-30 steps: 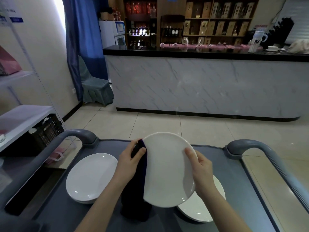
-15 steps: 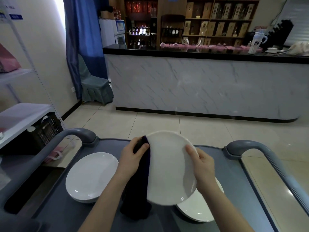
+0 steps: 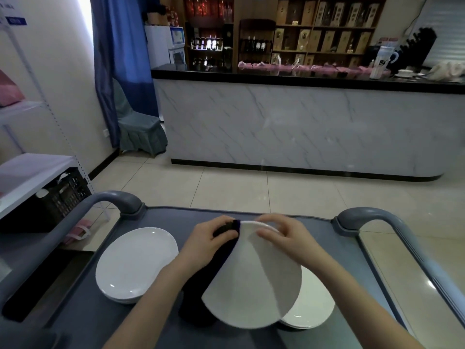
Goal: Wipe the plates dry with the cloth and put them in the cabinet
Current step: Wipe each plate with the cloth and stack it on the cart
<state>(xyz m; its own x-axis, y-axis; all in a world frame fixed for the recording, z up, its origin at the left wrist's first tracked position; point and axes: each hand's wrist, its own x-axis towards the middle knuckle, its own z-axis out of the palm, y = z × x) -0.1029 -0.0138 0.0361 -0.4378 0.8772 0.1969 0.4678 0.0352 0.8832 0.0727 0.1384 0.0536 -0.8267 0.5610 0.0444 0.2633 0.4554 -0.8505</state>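
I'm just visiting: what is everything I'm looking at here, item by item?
cart: one, grey, foreground
held plate: one, white, tilted above the cart
cloth: one, dark, against the held plate's left edge
left plates: stack, count unclear, white, on the cart's left
right plates: stack, count unclear, white, under the held plate
counter: one, marbled white, black top, across the room
chair: one, grey cover, left of the counter
crate: one, black, far left
left hand: grips the cloth
right hand: pinches the held plate's top rim
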